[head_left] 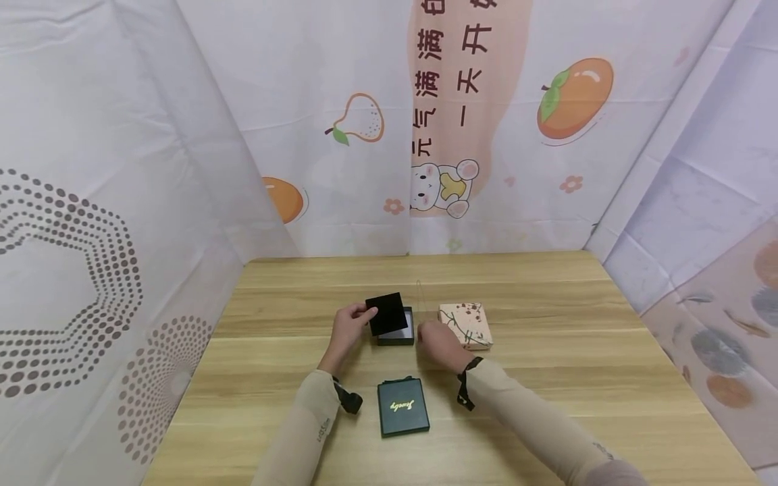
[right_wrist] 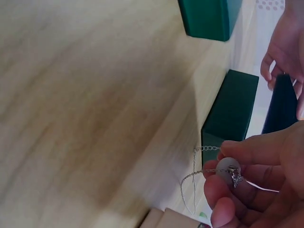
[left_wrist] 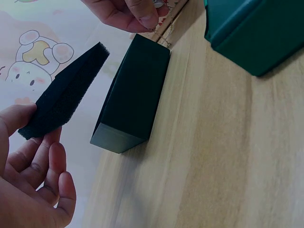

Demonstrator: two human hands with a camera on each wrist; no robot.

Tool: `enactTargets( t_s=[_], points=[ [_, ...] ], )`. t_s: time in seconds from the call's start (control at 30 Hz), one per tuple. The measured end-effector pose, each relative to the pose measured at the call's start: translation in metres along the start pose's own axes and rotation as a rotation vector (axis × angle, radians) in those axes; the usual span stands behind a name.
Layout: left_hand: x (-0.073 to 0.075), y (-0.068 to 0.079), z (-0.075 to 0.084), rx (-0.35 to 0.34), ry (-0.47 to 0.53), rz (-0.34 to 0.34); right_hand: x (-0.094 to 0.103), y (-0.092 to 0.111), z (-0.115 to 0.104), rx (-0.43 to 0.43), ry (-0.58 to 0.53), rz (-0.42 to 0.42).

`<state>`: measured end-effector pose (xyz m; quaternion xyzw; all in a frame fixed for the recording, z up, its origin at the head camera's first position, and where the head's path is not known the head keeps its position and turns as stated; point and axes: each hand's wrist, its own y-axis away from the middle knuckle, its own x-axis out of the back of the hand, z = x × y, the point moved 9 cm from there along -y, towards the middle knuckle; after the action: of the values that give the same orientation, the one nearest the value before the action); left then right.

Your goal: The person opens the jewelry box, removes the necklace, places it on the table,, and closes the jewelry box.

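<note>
My left hand (head_left: 348, 329) pinches a square black foam pad (head_left: 387, 314) by its edge, tilted above an open dark green jewelry box base (head_left: 396, 341). The base stands on the table, its pale inside partly hidden by the pad. Just right of it, my right hand (head_left: 442, 345) holds a fine silver necklace (right_wrist: 188, 176). In the right wrist view a round, pale pendant (right_wrist: 229, 167) with a small sparkling charm sits among the fingers, and the chain hangs loose in a loop. Nearer to me lies the green box lid (head_left: 404, 407), with gold lettering.
A cream box with a floral pattern (head_left: 476, 322) lies beside and behind my right hand. The wooden table (head_left: 273, 378) meets a printed curtain (head_left: 340, 202) at the back, and more curtains hang at both sides.
</note>
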<state>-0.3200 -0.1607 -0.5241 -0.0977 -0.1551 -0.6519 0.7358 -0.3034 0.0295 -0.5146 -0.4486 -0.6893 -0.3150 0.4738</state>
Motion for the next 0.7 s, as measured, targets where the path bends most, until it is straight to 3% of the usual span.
enactTargets(
  t_s=[0.37,0.7],
  points=[
    [-0.002,0.000,-0.002,0.002,0.012,-0.011,-0.014,0.011,-0.007,0.052,0.032,0.020],
    [-0.004,0.002,0.000,-0.007,0.010,-0.011,-0.014,0.018,-0.012,0.105,0.059,0.051]
  ],
)
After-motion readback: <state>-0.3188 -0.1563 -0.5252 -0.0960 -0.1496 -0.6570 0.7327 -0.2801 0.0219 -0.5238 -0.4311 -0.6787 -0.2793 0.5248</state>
